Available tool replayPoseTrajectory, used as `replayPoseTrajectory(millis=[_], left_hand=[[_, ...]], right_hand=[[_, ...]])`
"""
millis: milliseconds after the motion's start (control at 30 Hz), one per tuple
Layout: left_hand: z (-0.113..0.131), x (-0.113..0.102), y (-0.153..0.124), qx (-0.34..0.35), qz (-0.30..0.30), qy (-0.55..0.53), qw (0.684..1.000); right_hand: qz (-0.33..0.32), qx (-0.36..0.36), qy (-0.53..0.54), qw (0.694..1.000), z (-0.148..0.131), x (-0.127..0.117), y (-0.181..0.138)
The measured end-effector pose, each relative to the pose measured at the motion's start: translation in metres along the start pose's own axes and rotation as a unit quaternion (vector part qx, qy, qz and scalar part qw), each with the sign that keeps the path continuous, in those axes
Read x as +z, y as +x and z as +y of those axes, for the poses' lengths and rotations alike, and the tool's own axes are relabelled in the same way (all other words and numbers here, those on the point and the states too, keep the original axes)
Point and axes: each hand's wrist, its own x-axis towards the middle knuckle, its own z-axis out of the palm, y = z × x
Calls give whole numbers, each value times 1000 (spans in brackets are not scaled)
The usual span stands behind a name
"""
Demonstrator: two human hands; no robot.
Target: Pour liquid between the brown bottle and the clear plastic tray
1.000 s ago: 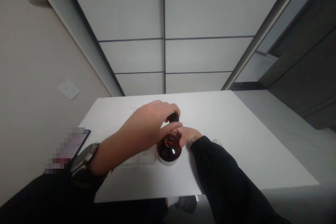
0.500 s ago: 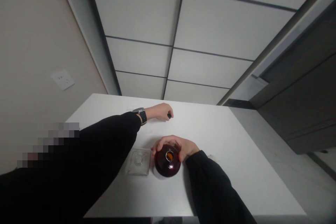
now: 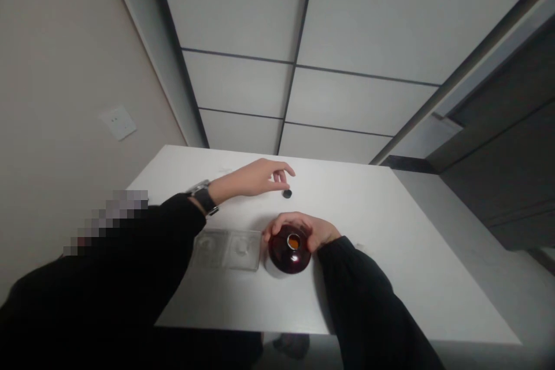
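Note:
My right hand [image 3: 306,228] wraps round the far side of a dark red, round-shouldered glossy bottle [image 3: 288,260]. The bottle stands upright, and its round mouth is uncovered, showing orange inside. Farther back, my left hand [image 3: 264,177] has its fingers spread, with a watch on the wrist. Just below its thumb and index finger a small black cap [image 3: 287,193] lies on the white table [image 3: 368,277]; whether the thumb tip touches it I cannot tell.
Close to the bottle's left sits a clear square container [image 3: 243,251] with a second one [image 3: 210,250] beside it, partly behind my left sleeve. A wall socket [image 3: 118,122] is at the left, and a panelled surface [image 3: 347,23] rises beyond the table's far edge.
My left hand has opened and let go of the black cap, which now lies on the table. My right hand stays on the bottle. The view has shifted slightly.

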Motion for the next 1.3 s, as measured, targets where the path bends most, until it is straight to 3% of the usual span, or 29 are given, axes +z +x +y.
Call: replayPoseTrajectory(millis=[133, 167, 233, 333, 467, 600, 700, 833, 967, 1100, 1300], left_hand=[[9, -13, -117, -74, 216, -116, 967], [8, -10, -146, -84, 228, -131, 961], [3, 2, -193, -108, 197, -144, 964], [-11, 29, -228, -159, 143, -172, 961], [-22, 53, -224, -176, 103, -188, 961], [-28, 57, -213, -186, 82, -181, 962], [-30, 55, -215, -196, 79, -186, 960], [-22, 50, -226, -220, 100, -204, 949], [-3, 45, -238, -236, 130, -225, 936], [20, 40, -246, -255, 154, -251, 921], [37, 39, -246, -261, 190, -258, 911]], right_hand=[[38, -4, -37, 999, -4, 11, -6], [47, 0, -44, 998, -4, 13, -8], [65, -13, -51, 997, -2, 17, -14], [121, -10, -89, 989, 4, 26, -25], [251, -29, -161, 954, 15, 56, -39], [421, -49, -205, 882, 36, 94, -47], [484, -83, -203, 847, 56, 118, -47], [491, -117, -230, 832, 81, 144, -35], [466, -113, -261, 838, 97, 161, -15], [442, -124, -269, 847, 104, 166, 6], [463, -161, -269, 829, 111, 161, 26]])
